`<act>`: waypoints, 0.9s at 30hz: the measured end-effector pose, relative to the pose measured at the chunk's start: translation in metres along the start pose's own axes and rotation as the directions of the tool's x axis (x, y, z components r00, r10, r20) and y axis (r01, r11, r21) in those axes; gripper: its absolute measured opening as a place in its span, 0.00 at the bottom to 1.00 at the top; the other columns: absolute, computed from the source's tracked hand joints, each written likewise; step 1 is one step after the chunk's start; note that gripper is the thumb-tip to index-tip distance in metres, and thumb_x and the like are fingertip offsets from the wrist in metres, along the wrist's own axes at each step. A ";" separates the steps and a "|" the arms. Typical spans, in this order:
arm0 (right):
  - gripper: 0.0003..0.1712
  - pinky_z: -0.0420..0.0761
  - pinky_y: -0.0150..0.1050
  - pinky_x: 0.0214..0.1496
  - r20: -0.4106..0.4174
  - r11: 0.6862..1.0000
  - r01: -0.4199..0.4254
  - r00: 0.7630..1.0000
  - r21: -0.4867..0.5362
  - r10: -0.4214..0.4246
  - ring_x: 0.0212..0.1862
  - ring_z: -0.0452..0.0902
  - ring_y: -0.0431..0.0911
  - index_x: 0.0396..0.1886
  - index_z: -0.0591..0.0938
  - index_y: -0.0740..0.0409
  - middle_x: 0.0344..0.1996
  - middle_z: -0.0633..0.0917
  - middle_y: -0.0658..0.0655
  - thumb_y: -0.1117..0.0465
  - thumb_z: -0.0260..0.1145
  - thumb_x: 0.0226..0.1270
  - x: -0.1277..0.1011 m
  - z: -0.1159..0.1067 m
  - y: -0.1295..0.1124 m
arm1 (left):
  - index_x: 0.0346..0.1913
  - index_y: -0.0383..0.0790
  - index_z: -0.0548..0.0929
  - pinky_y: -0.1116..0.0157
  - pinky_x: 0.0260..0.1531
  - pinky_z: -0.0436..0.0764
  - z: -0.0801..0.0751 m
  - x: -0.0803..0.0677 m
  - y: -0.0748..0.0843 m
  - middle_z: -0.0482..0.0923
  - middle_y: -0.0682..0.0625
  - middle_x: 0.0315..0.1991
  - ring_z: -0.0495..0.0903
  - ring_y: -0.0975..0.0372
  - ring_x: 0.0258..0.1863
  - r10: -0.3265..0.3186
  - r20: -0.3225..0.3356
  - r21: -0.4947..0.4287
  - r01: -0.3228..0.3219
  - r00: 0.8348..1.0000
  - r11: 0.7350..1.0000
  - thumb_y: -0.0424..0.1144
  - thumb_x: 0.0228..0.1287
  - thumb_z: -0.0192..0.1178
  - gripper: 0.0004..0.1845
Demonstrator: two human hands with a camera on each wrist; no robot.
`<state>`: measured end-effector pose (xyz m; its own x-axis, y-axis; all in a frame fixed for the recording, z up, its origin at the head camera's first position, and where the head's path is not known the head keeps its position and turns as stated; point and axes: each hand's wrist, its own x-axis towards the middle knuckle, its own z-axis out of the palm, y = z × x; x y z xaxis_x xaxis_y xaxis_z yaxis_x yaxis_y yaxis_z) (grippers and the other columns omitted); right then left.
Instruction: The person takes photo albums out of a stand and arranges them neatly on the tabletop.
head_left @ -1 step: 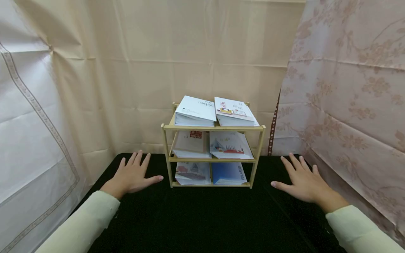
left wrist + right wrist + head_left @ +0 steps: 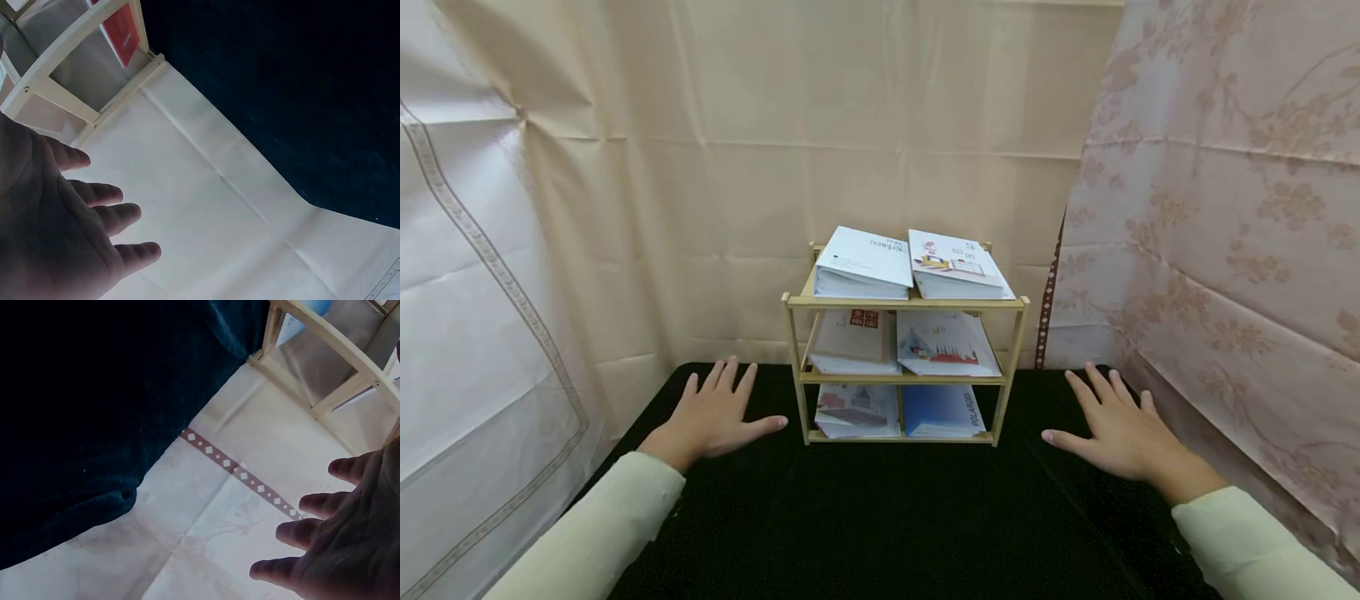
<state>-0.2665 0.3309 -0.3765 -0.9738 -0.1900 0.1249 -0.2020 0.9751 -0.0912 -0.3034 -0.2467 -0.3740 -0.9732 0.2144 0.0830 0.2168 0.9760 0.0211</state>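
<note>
A three-tier wooden rack stands on a black cloth-covered table. On its top shelf lie two thick white binders, a plainer left binder and a right binder with a coloured drawing. The middle shelf bears a booklet with a red square mark and one with a red building. Below are a greyish booklet and a blue booklet marked POLAROID. My left hand, fingers spread, is left of the rack. To its right, my right hand is likewise spread. Both hold nothing.
The black table cloth spreads in front of the rack. Behind hangs a beige curtain. A white curtain closes the left side, and a pink floral curtain the right.
</note>
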 end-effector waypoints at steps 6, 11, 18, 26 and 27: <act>0.60 0.62 0.80 0.67 -0.103 0.998 0.061 0.993 0.009 -0.060 0.73 0.60 0.75 0.80 0.61 0.60 0.77 0.60 0.73 0.19 0.52 0.66 0.002 -0.011 -0.020 | 0.81 0.33 0.55 0.30 0.70 0.62 -0.016 0.002 0.009 0.52 0.28 0.80 0.60 0.32 0.75 0.005 -0.104 -0.077 -0.013 0.995 0.997 0.81 0.67 0.36 0.59; 0.38 0.80 0.62 0.53 -0.257 0.987 0.140 0.959 0.080 -0.116 0.56 0.78 0.60 0.66 0.77 0.59 0.58 0.80 0.63 0.34 0.61 0.73 0.011 -0.027 -0.053 | 0.77 0.35 0.63 0.39 0.55 0.79 -0.048 0.004 0.026 0.71 0.33 0.68 0.77 0.40 0.60 -0.043 -0.261 -0.267 -0.029 0.964 0.963 0.74 0.74 0.37 0.48; 0.21 0.83 0.52 0.45 -0.378 0.944 0.246 0.914 0.218 -0.151 0.46 0.82 0.50 0.58 0.83 0.56 0.46 0.86 0.55 0.52 0.68 0.71 0.024 -0.049 -0.100 | 0.70 0.36 0.73 0.47 0.47 0.82 -0.079 0.008 0.051 0.79 0.42 0.56 0.82 0.50 0.47 -0.029 -0.403 -0.383 -0.140 0.915 0.913 0.63 0.79 0.42 0.36; 0.22 0.85 0.51 0.47 -0.375 0.911 0.306 0.907 0.278 -0.190 0.48 0.84 0.49 0.62 0.81 0.55 0.51 0.86 0.55 0.52 0.67 0.72 0.037 -0.067 -0.130 | 0.66 0.35 0.76 0.51 0.43 0.82 -0.095 0.013 0.068 0.79 0.42 0.52 0.80 0.52 0.44 -0.024 -0.459 -0.420 -0.193 0.888 0.886 0.58 0.80 0.45 0.30; 0.23 0.85 0.51 0.47 -0.375 0.908 0.312 0.906 0.281 -0.195 0.49 0.84 0.49 0.63 0.81 0.55 0.52 0.85 0.55 0.52 0.67 0.73 0.038 -0.070 -0.133 | 0.65 0.34 0.77 0.51 0.42 0.81 -0.097 0.014 0.068 0.78 0.42 0.52 0.80 0.52 0.43 -0.029 -0.470 -0.424 -0.197 0.882 0.884 0.57 0.80 0.46 0.30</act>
<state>-0.2697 0.2014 -0.2909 -0.8039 -0.3197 0.5015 -0.5161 0.7940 -0.3212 -0.2945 -0.1809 -0.2753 -0.8289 0.1427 0.5409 0.4157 0.8042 0.4249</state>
